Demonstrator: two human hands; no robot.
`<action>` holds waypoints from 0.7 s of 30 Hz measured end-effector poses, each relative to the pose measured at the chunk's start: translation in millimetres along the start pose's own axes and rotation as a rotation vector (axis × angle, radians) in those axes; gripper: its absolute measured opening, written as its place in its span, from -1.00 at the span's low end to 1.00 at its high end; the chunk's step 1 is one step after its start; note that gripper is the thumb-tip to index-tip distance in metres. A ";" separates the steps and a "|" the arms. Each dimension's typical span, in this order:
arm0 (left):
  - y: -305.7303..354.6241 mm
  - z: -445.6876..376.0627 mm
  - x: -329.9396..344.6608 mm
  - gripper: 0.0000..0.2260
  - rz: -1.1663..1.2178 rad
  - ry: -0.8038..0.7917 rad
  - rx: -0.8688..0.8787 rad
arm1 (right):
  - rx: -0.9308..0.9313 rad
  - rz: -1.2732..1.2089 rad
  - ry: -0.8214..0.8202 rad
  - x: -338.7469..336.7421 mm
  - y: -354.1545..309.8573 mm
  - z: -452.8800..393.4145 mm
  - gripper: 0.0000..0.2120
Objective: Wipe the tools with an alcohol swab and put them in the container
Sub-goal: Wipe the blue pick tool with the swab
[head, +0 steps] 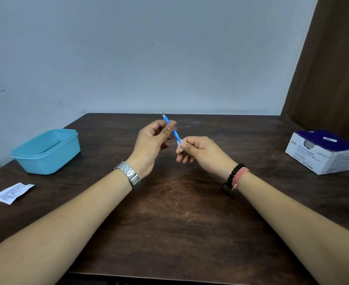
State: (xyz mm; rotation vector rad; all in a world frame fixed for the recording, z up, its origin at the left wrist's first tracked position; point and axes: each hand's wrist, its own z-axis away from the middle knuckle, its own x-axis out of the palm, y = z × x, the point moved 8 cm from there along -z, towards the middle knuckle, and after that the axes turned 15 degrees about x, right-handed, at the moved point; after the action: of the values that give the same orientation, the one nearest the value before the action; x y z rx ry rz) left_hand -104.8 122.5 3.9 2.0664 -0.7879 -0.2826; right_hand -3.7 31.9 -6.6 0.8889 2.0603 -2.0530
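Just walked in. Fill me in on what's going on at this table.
A person is cleaning a slim blue tool over a dark wooden table. The left hand pinches the tool near its upper end, and the right hand pinches a small white swab around its lower end. The blue container sits open to the left, a torn wrapper lies nearer, and the swab box is at the right.

I can't see the low end of the blue tool [174, 131]; the white swab [179, 144] covers it. The words on the paper packet [13, 193] at lower left are too small to read.
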 end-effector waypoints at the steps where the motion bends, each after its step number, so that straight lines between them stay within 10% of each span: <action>1: -1.5 1.9 5.3 -0.91 -0.010 -0.044 -0.005 | 0.002 -0.003 0.005 -1.2 0.7 -0.2 -0.73; 21: -20.1 16.7 28.2 -0.93 -0.060 -0.260 -0.127 | 0.161 -0.591 0.065 -22.0 15.1 -5.4 -0.85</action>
State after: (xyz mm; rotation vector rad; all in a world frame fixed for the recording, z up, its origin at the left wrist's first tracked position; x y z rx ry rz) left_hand -82.3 102.0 -19.5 1.9582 -0.8400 -0.6294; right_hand 23.1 28.6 -9.3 0.3847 2.4389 -2.5232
